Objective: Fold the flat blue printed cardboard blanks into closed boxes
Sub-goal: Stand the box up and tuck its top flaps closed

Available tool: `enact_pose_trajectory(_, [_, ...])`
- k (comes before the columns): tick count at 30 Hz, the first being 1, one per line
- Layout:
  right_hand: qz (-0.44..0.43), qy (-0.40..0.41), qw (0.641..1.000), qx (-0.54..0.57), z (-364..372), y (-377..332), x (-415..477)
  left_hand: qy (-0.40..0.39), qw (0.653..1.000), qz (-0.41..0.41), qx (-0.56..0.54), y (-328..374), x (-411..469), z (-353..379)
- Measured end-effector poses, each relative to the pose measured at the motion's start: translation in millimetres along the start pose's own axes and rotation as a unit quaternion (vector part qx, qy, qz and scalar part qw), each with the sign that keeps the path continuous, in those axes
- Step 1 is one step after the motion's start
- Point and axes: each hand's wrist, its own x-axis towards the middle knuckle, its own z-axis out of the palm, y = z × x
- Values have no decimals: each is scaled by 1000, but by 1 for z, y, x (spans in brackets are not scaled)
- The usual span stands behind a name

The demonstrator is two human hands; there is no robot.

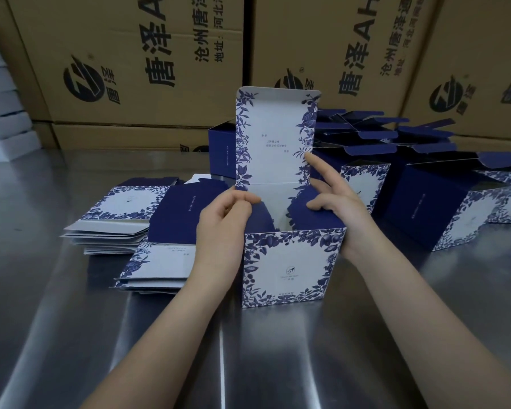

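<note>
Blue-white floral box [292, 267] upright on steel table [248, 358], centre front; lid flap [273, 137] raised, print too small to read. Left hand [224, 222] pinching left side flap [261, 218]. Right hand [334, 202] gripping right side flap [303, 221], index finger straight against lid flap. Flat blanks [121, 214] stacked left. Brown cartons [148, 93] behind, printed "唐泽AH", "沧州唐泽".

Shiny steel table [71, 320]. Ctr front: open box [289, 270] stands upright on it, lid flap up. Left: two stacks of flat blanks [112, 231], fanned, one just behind the other. Right: erected boxes [443, 208] w/ tops open, bunched together. Dark blue box [222, 152] behind ctr.
</note>
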Motion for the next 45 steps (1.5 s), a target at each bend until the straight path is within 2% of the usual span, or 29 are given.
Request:
enact_pose_trajectory(8, [-6, -12, 999, 34, -2, 8, -6, -19, 999, 31, 26, -1, 0, -1])
enact_pose_trajectory(13, [9, -56, 998, 1, -10, 16, -5, -18, 1000, -7, 4, -1, 4, -6])
enact_pose_trajectory(21, [-15, -28, 999, -23, -9, 19, -2, 2, 1000, -8, 28, 0, 4, -4])
enact_pose_trajectory(29, [10, -124, 992, 6, -20, 20, -3, 3, 1000, -9, -4, -3, 3, -6])
enact_pose_trajectory(36, [-20, -84, 995, -40, -17, 21, 3, 5, 1000, -7, 10, 2, 3, -3])
enact_pose_trajectory(45, [0, -128, 991, -24, -23, 22, 0, 16, 1000, -16, 0, -4, 4, -5])
